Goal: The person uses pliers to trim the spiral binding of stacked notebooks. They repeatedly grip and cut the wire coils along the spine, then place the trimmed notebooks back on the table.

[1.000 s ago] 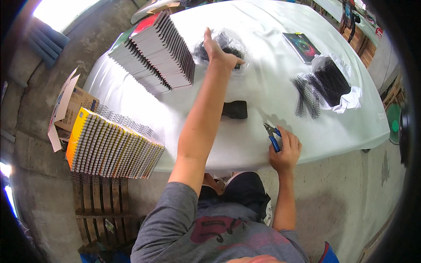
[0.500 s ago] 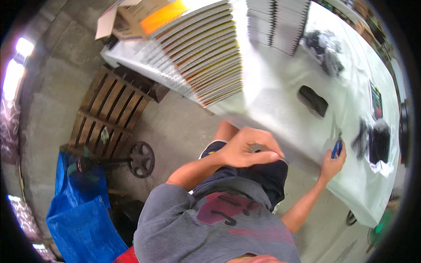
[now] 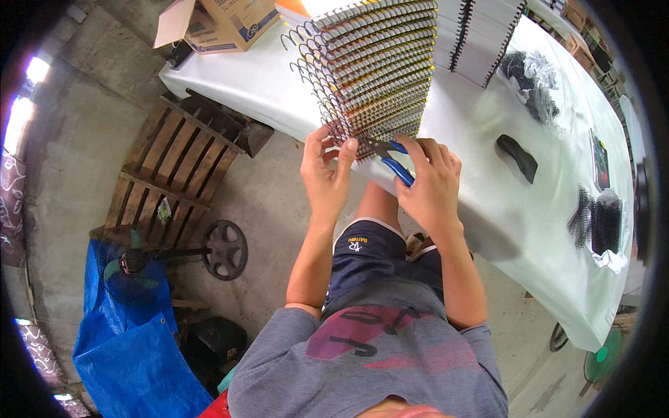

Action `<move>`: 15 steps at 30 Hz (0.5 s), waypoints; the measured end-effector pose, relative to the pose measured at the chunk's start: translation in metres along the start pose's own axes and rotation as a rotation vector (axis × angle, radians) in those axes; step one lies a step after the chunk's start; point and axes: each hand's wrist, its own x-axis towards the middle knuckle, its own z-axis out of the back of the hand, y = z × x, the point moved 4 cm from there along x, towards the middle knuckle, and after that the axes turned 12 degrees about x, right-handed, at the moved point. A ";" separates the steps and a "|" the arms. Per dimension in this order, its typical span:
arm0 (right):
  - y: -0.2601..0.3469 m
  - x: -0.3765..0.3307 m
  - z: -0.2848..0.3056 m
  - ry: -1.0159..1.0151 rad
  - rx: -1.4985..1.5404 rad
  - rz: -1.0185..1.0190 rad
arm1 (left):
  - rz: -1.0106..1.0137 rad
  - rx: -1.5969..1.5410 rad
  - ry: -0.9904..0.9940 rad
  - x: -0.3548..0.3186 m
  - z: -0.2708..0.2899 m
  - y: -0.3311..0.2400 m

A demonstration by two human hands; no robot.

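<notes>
A stack of coil-bound books (image 3: 383, 66) lies at the table's near left edge, with loose dark coil ends (image 3: 311, 73) sticking out on its left side. My right hand (image 3: 433, 184) grips wire cutters with blue handles (image 3: 397, 169), their jaws against the nearest corner of the stack. Beside them, my left hand (image 3: 327, 174) has its thumb and fingers closed around the end of a binding coil at that same corner. The exact spot where the jaws meet the coil is too small to make out.
White cloth covers the table (image 3: 481, 181). On it are more bound books (image 3: 468, 35), a plastic bag of black coils (image 3: 533, 87), a dark curved object (image 3: 517, 158) and black coil bundles (image 3: 605, 223). A cardboard box (image 3: 230, 24) stands far left, a wooden pallet (image 3: 171, 157) below.
My right hand has carried the cutters from the table's right side to the stack's near corner. My left hand has moved from in front of my body up to the coil ends.
</notes>
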 end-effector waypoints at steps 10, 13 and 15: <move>0.007 0.008 -0.012 0.016 -0.026 0.005 | 0.072 -0.176 0.025 0.002 0.003 0.011; 0.008 0.009 -0.012 0.029 -0.027 0.006 | 0.074 -0.185 0.021 0.002 0.003 0.012; -0.002 0.009 -0.018 0.007 0.007 0.028 | 0.075 -0.195 0.003 0.002 0.002 0.012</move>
